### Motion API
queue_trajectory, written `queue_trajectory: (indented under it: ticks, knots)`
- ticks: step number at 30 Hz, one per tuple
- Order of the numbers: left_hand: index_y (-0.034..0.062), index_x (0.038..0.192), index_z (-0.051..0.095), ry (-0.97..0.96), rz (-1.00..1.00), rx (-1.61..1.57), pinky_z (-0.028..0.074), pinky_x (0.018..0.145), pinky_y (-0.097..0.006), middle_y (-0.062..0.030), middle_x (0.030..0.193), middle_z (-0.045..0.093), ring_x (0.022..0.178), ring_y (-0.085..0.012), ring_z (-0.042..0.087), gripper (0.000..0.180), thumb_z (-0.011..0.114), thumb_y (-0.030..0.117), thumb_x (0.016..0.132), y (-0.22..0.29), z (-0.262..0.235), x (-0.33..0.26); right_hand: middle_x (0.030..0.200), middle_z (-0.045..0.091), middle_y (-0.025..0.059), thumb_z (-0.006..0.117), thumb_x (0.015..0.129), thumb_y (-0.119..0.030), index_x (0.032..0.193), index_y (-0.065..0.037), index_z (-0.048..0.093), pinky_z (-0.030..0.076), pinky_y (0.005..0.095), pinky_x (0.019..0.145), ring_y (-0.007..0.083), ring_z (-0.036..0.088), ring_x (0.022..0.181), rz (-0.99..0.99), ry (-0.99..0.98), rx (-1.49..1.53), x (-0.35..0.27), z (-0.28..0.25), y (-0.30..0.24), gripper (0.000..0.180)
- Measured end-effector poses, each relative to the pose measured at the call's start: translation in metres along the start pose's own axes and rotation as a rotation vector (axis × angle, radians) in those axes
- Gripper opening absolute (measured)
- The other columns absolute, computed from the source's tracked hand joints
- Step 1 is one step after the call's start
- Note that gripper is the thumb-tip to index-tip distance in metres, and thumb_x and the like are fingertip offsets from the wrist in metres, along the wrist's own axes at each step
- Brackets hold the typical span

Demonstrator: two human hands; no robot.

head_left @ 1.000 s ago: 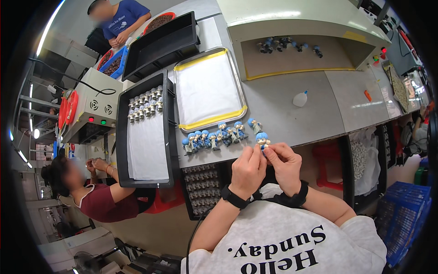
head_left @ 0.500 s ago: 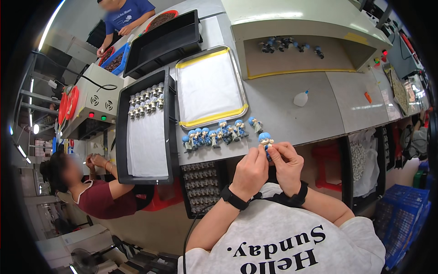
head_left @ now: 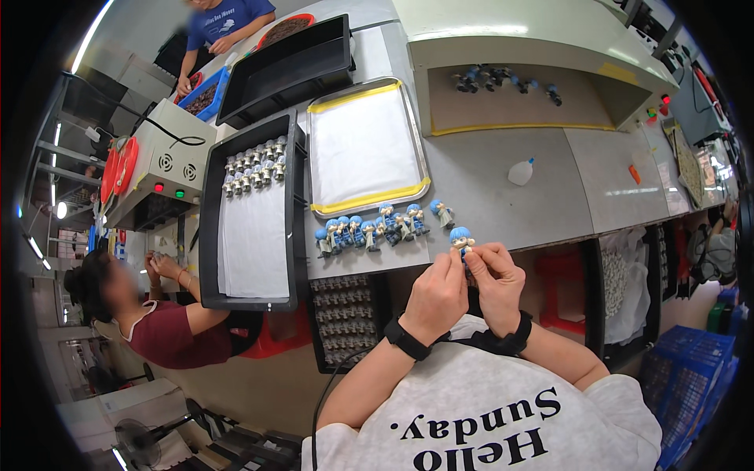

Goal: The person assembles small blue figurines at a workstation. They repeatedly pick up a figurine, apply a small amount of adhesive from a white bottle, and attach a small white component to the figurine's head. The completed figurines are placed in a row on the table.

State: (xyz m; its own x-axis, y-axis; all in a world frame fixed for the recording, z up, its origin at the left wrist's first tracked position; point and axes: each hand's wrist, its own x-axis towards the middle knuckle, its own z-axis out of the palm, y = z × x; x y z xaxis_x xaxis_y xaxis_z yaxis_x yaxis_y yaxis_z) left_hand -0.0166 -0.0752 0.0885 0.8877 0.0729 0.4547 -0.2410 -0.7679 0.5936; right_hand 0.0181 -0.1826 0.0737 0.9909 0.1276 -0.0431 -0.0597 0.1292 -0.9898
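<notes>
Just off the table's near edge, a small blue-haired figurine is held upright between both hands. My left hand pinches its body from the left, and my right hand grips it from the right. The fingers cover most of its lower part. Close by on the table lies a single blue-haired figurine. Left of that, a cluster of similar figurines stands and lies along the table edge.
A metal tray lined with white paper lies behind the cluster. Left of it, a black bin holds rows of grey-capped figures. A boxy machine with figurines inside stands at the back. A white bottle is nearby. Two people work at left.
The view has shifted slightly. Both hands still hold the figurine in nearly the same place, with only slight finger movement.
</notes>
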Motion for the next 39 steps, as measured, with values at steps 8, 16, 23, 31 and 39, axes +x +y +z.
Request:
queue_trajectory:
  ticks: [8,16,23,31,39]
  knots:
    - [-0.0122,0.105,0.054,0.003,0.0,-0.019,0.048,0.051,-0.035,-0.017,0.077,0.051,0.059,-0.0313,0.057,0.029,0.058,-0.005,0.077,0.0,0.001,-0.002,0.085,0.058,0.0012,0.066,0.083,-0.001,0.096,0.002,0.067,0.042,0.0178,0.064,0.0056,0.051,0.073,0.048,-0.016,0.031,0.0,-0.002,0.001,0.014]
    - [-0.0121,0.104,0.053,0.008,-0.005,-0.037,0.047,0.049,-0.036,-0.0163,0.076,0.05,0.058,-0.031,0.056,0.028,0.058,-0.003,0.078,0.0,0.004,-0.004,0.086,0.058,0.0007,0.065,0.084,-0.003,0.097,0.002,0.067,0.042,0.018,0.064,0.0055,0.051,0.075,0.009,-0.033,-0.003,-0.001,-0.004,0.002,0.014]
    - [-0.0123,0.104,0.053,0.013,-0.023,-0.038,0.046,0.049,-0.036,-0.0163,0.075,0.05,0.057,-0.0308,0.055,0.027,0.057,-0.001,0.08,0.002,0.004,-0.004,0.091,0.057,0.0014,0.06,0.088,-0.006,0.098,0.003,0.067,0.046,0.0196,0.066,0.0065,0.052,0.078,0.053,-0.048,0.046,-0.003,-0.004,-0.004,0.016]
    - [-0.0117,0.106,0.052,-0.005,-0.039,-0.051,0.046,0.051,-0.038,-0.017,0.076,0.05,0.059,-0.0323,0.055,0.028,0.056,-0.002,0.079,0.0,0.005,-0.008,0.093,0.057,0.0028,0.056,0.09,-0.009,0.099,0.004,0.067,0.047,0.0205,0.066,0.0075,0.053,0.079,0.059,-0.088,0.054,-0.003,-0.008,-0.002,0.019]
    - [-0.0119,0.106,0.052,-0.025,-0.059,-0.111,0.046,0.052,-0.039,-0.0181,0.077,0.051,0.061,-0.0337,0.055,0.029,0.056,-0.001,0.08,-0.003,0.005,-0.012,0.094,0.057,0.0029,0.056,0.089,-0.009,0.099,0.003,0.067,0.047,0.0205,0.066,0.0073,0.053,0.079,0.075,-0.098,0.046,-0.003,-0.008,-0.001,0.019]
